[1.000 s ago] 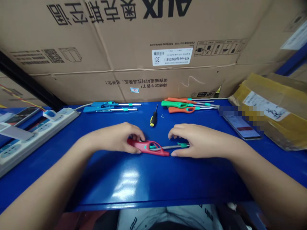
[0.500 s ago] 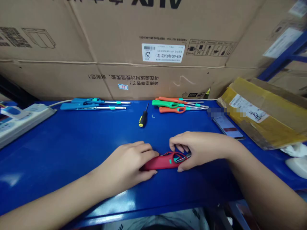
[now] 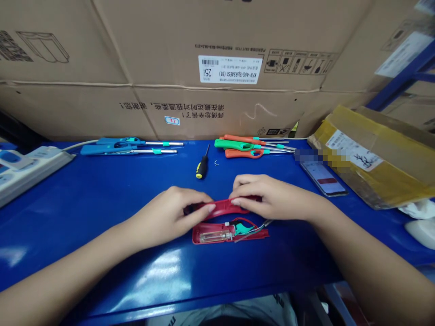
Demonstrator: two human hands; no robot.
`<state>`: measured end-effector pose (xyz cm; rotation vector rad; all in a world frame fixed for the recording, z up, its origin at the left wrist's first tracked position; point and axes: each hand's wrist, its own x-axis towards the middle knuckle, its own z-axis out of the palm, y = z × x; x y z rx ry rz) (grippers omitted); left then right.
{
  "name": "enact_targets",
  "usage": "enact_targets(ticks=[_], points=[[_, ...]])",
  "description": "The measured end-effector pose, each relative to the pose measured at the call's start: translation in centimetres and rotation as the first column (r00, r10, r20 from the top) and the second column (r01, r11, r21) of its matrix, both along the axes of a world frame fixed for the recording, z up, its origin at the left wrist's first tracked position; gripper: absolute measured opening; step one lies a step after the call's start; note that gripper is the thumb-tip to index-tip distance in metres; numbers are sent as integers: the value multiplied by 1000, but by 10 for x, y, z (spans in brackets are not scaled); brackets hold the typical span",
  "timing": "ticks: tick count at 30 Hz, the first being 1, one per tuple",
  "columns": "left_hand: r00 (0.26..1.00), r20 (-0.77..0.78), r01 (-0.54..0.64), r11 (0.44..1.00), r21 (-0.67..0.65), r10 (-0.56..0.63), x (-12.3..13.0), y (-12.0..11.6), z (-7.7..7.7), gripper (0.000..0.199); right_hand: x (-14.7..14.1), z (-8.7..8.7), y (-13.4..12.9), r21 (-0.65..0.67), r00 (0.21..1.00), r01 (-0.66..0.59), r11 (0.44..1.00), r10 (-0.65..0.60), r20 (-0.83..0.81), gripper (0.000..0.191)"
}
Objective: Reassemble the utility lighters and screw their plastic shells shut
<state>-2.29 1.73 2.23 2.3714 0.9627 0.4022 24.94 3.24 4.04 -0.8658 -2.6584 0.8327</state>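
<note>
Between my two hands is one red half of a lighter casing [image 3: 223, 208], tilted so its inner side shows. My left hand [image 3: 178, 206] pinches its left end, and my right hand [image 3: 258, 194] pinches the right end. Just in front of it, the other red half [image 3: 196, 234] lies on the blue table, inner side up. A clear fuel tank [image 3: 214, 236], a green trigger [image 3: 244, 229] and thin wires sit in that half. Its right end lies below my right hand, apart from the fingers.
A black-and-yellow screwdriver [image 3: 202, 167] lies mid-table. Blue lighters [image 3: 117, 148] are at the back left; orange and green lighters [image 3: 238, 146] are at the back right. A phone [image 3: 322, 176], a taped carton [image 3: 374, 158] and a power strip [image 3: 34, 170] flank the table [image 3: 142, 271].
The red lighter casing has come apart into two halves. Both hands have lifted the upper half away toward the back, and the inner parts now show in the lower half.
</note>
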Motion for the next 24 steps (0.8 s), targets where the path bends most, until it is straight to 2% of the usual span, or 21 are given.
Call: enact_targets(ticks=[3,7,9,12,13,15,18,21,24], points=[[996,32,-85,996,-3,85,-3,10,-11,26,-3,-12,8,115,996,88,989,-87,-13,26],[992,2,-127,988,92,127,-6,18,-21,21,-9,-31,11,185,988,143,972,-151,29,19],[988,5,-153,973,174,154,-7,18,-21,22,-11,-34,11,220,984,166,961,-177,32,17],[987,48,-159,937,310,151,-8,13,-12,24,-9,-27,9,244,976,218,945,-213,-47,18],[992,53,-128,934,335,117,-7,10,-8,23,-7,-21,8,229,976,216,949,-203,-78,13],[1000,11,9,947,321,-13,-5,4,0,22,-2,-9,4,133,987,143,981,-132,-87,10],[981,-118,185,938,293,-157,-2,-6,5,30,1,4,-3,-77,999,-25,997,27,22,6],[958,-210,256,911,323,-194,2,-11,2,32,0,7,-8,-126,986,-86,988,103,133,5],[955,-213,269,907,324,-207,4,-13,-3,25,-3,4,-11,-125,973,-75,989,100,210,10]])
